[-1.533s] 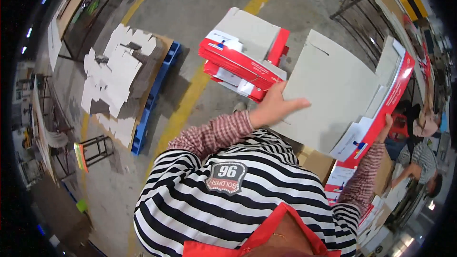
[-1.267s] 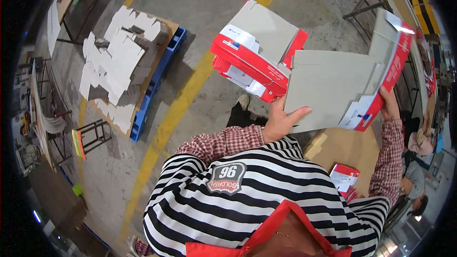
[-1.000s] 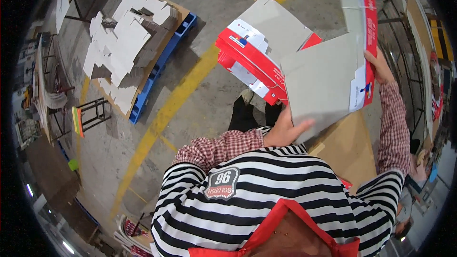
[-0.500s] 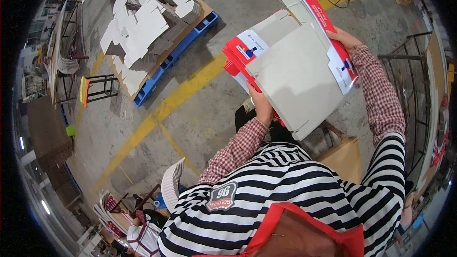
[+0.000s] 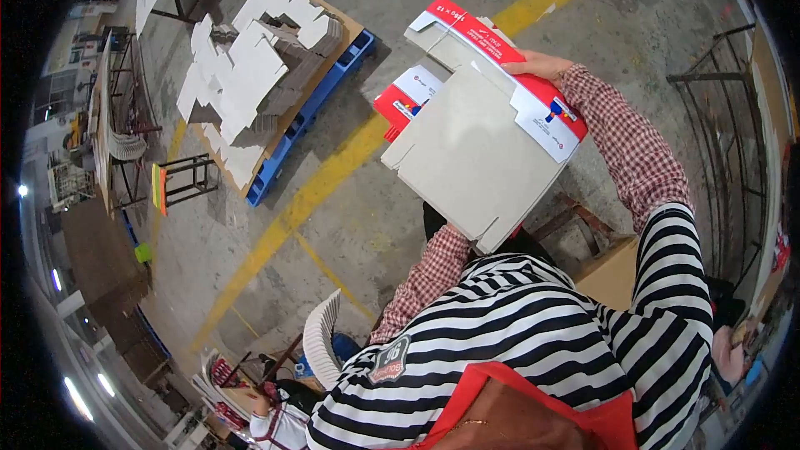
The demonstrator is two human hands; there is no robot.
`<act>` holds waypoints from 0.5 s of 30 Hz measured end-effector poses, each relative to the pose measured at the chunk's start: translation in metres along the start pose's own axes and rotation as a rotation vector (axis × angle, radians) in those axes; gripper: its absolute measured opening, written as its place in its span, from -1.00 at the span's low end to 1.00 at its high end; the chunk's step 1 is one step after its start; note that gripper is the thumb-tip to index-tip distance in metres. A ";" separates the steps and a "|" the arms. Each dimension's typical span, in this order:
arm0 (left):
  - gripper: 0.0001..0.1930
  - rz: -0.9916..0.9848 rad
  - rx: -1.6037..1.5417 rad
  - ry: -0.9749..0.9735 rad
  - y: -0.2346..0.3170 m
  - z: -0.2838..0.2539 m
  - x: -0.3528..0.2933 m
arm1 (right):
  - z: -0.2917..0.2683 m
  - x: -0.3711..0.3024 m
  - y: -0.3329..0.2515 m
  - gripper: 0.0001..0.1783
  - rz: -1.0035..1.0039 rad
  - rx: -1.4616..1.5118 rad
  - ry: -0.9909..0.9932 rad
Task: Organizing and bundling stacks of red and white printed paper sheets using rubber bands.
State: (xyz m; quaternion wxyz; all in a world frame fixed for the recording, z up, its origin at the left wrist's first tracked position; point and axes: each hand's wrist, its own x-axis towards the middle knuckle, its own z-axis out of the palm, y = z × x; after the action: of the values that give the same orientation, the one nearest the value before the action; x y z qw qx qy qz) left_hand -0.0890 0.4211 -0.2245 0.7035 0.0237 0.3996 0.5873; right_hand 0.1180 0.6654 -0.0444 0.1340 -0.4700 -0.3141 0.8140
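My right hand (image 5: 543, 67) is closed on the red printed edge of a flat cardboard box blank (image 5: 479, 150). Its plain grey side faces up, with red-and-white printed flaps folded over along the far and right edges. Under its left side shows a second printed piece (image 5: 393, 105), red and white with a blue figure; several red layers peek out below it. My left forearm (image 5: 433, 271) in a checked sleeve reaches beneath the near edge of the blank, which hides the left hand and its fingers.
A blue pallet (image 5: 312, 117) at the left bears stacked white and grey cardboard blanks (image 5: 242, 75). Next to it stands a dark metal frame stool (image 5: 190, 179). A brown carton (image 5: 611, 273) sits near my right side. Another person (image 5: 279, 425) is at the lower left.
The grey blank has moved left and turned, now covering more of the printed piece below. My right hand has moved left with it; my left hand has gone from sight underneath.
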 end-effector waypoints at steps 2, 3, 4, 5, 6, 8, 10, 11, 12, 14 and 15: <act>-0.46 0.022 0.003 0.024 0.008 0.013 -0.005 | -0.001 0.003 0.005 -0.15 -0.014 0.009 -0.011; -0.47 0.032 0.003 0.033 0.013 0.019 -0.006 | -0.002 0.006 0.010 -0.16 -0.039 -0.003 -0.033; -0.47 0.044 0.002 0.040 0.018 0.029 -0.006 | -0.004 0.007 0.012 -0.17 -0.066 -0.019 -0.054; -0.48 0.052 0.001 0.044 0.022 0.034 -0.014 | -0.006 0.007 0.013 -0.17 -0.073 -0.013 -0.043; -0.48 0.060 0.001 0.049 0.033 0.038 -0.016 | -0.007 0.008 0.013 -0.16 -0.051 -0.057 -0.012; -0.49 0.078 0.003 0.055 0.051 0.049 -0.019 | -0.006 0.007 0.011 -0.15 -0.054 -0.121 -0.011; -0.49 0.088 0.011 0.063 0.072 0.055 -0.027 | -0.008 0.006 0.013 -0.15 -0.052 -0.133 0.002; -0.50 0.095 0.017 0.070 0.081 0.058 -0.030 | -0.009 0.007 0.016 -0.16 -0.041 -0.155 0.000; -0.50 0.105 0.023 0.080 0.089 0.063 -0.033 | -0.010 0.009 0.017 -0.15 -0.088 -0.142 -0.023; -0.50 0.124 0.034 0.111 0.106 0.071 -0.041 | -0.007 0.003 0.012 -0.15 -0.072 -0.091 -0.031; -0.50 0.133 0.038 0.127 0.113 0.076 -0.046 | -0.005 -0.001 0.009 -0.14 -0.053 -0.054 -0.041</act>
State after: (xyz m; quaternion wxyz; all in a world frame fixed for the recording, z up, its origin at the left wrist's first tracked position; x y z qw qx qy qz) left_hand -0.1348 0.4499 -0.0918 0.6355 0.0262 0.4521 0.6253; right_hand 0.1234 0.6597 -0.0509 0.1364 -0.4480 -0.3509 0.8109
